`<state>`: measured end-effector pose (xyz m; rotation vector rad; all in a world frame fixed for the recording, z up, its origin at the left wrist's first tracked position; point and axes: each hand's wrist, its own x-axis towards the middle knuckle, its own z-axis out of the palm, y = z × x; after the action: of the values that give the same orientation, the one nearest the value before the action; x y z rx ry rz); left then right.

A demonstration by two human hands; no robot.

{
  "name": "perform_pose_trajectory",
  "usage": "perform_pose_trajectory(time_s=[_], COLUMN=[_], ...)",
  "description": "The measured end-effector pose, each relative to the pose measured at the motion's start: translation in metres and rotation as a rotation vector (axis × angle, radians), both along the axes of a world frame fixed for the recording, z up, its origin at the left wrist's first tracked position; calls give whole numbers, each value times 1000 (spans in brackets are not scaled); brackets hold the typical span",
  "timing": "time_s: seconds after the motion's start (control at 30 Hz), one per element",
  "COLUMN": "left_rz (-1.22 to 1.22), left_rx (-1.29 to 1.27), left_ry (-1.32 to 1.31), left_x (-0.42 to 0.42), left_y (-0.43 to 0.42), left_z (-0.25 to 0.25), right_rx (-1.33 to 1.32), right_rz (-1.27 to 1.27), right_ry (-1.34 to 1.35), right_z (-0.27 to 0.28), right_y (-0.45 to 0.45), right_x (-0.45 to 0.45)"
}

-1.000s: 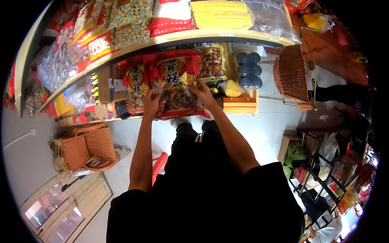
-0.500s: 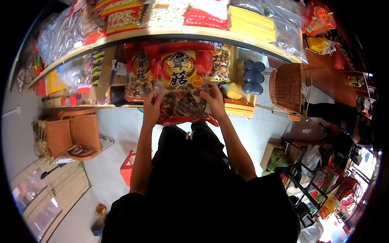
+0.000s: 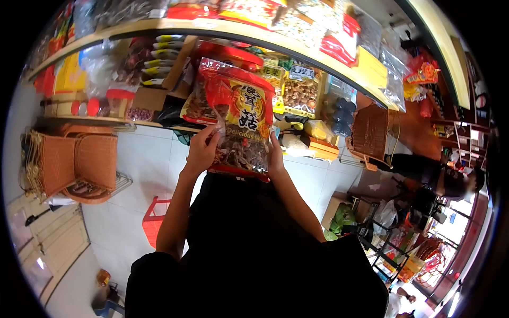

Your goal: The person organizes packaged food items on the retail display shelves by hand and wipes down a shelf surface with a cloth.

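A clear and red bag of dried mushrooms (image 3: 243, 122), with a yellow label and dark characters, is held upright in front of my body. My left hand (image 3: 202, 149) grips its lower left edge, thumb on the front. On its right edge lies my right hand (image 3: 275, 155), fingers partly hidden behind the bag. Behind the bag, on the lower shelf, are another red bag (image 3: 198, 106) and a bag of brown mushrooms (image 3: 301, 91).
The upper shelf edge (image 3: 212, 25) curves above, loaded with packaged goods. Wicker chairs (image 3: 79, 161) and a red stool (image 3: 152, 222) stand left. To the right are a wicker basket (image 3: 367, 135), a black rack (image 3: 383, 249) and another person (image 3: 450, 180).
The bag has come away from the shelf, closer to my body, with both hands on it. The view has turned, and the chairs and stool appear farther left.
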<state>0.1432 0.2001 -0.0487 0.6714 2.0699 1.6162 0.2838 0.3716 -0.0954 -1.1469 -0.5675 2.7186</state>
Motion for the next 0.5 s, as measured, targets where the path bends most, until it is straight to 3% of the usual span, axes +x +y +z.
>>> perform_pose_trajectory(time_s=[0.07,0.17,0.5], left_rz=[-40,-30,24], left_rx=[-33,58,104], left_ry=[-56,-85,-146], left_x=[-9,-16,-36], left_y=[-21,-42,-96], left_z=[4,12,6], right_rx=[-183,-203,141], right_rz=[101,168,237], right_ry=[82,127,87], right_z=[-8,-1,31], right_y=[-15,-38,-73], right_x=[-7,-22,-50])
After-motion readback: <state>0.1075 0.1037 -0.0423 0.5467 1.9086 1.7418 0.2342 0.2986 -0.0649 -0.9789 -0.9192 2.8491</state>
